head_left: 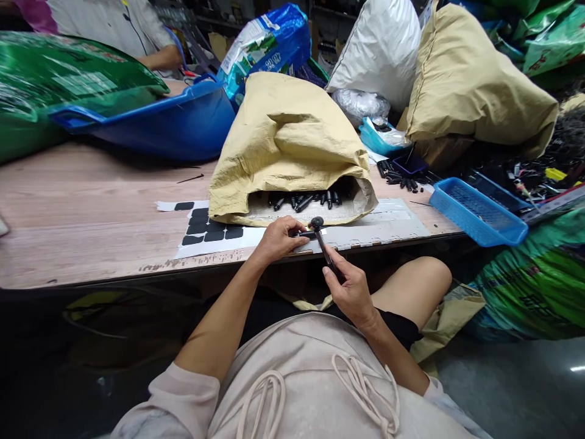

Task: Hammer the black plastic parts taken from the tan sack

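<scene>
My right hand is wrapped round the dark handle of a small hammer-like tool, its rounded black head up at the table's front edge. My left hand pinches a short black tube lying level beside that head. Whether the head touches the tube, I cannot tell. Both hands are just before the mouth of a tan paper sack, which lies on its side. Inside the opening are several black tube-shaped pieces. Under the work is a grey-white strip along the edge.
White sheets with black square stickers lie to the left. A blue basin and green bag stand farther left, near another person's arm. To the right are a blue basket, loose black pieces and a second tan sack.
</scene>
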The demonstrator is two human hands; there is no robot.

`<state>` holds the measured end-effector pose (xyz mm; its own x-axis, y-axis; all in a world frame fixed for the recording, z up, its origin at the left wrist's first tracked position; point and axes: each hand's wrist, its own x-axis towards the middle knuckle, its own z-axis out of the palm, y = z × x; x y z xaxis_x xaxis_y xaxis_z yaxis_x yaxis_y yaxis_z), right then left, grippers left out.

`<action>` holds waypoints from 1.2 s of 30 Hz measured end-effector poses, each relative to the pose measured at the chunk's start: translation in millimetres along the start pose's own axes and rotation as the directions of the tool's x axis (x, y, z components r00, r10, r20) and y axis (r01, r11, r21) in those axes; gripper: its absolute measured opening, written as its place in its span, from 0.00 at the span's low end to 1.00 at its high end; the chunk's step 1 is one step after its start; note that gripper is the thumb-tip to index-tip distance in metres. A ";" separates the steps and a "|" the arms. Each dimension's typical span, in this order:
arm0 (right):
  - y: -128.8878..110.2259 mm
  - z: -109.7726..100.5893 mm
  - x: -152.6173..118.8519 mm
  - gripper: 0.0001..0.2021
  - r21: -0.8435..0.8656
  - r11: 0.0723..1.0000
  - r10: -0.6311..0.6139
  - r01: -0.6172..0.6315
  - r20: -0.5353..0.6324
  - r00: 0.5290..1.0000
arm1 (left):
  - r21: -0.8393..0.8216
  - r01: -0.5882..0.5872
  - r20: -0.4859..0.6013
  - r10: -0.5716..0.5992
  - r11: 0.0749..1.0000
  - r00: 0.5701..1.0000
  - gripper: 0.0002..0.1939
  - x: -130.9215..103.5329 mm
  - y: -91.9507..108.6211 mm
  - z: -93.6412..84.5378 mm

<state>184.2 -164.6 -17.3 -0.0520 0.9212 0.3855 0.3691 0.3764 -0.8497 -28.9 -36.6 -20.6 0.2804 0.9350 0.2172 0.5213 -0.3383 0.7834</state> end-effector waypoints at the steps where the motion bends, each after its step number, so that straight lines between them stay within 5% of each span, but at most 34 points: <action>1: -0.4 0.7 0.3 0.25 -0.006 1.000 -0.005 0.005 0.003 1.000 | -0.007 0.011 0.001 -0.011 1.000 1.000 0.10 0.2 0.1 0.2; 7: 5.1 1.9 -0.3 0.27 -0.081 0.996 0.029 -0.025 0.051 0.998 | -0.074 0.043 -0.004 -0.044 0.996 0.999 0.10 1.7 -1.5 2.7; 14: 8.5 -0.6 -2.4 0.27 -0.116 0.993 -0.041 0.036 -0.042 0.998 | -0.071 0.076 -0.016 -0.077 0.995 0.997 0.10 2.8 -3.6 2.9; 19: 9.5 1.2 -3.5 0.27 -0.113 0.993 0.040 -0.038 0.014 0.999 | -0.067 0.075 -0.029 -0.078 0.995 0.997 0.10 2.0 -1.6 2.5; 28: 26.5 -14.6 3.9 0.31 -0.291 0.941 0.127 -0.175 -0.176 0.976 | -0.022 0.065 -0.044 -0.066 0.998 0.997 0.09 0.0 3.6 1.6; 36: 28.8 -28.7 7.4 0.31 -0.402 0.874 0.235 -0.271 -0.138 0.962 | -0.007 0.004 -0.045 -0.004 1.000 0.999 0.09 -2.9 0.8 0.2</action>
<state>221.1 -149.7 -28.5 0.1647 0.9614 0.2205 0.7101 0.0396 -0.7030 -29.1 -39.6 -20.7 0.2417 0.9402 0.2402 0.5164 -0.3342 0.7884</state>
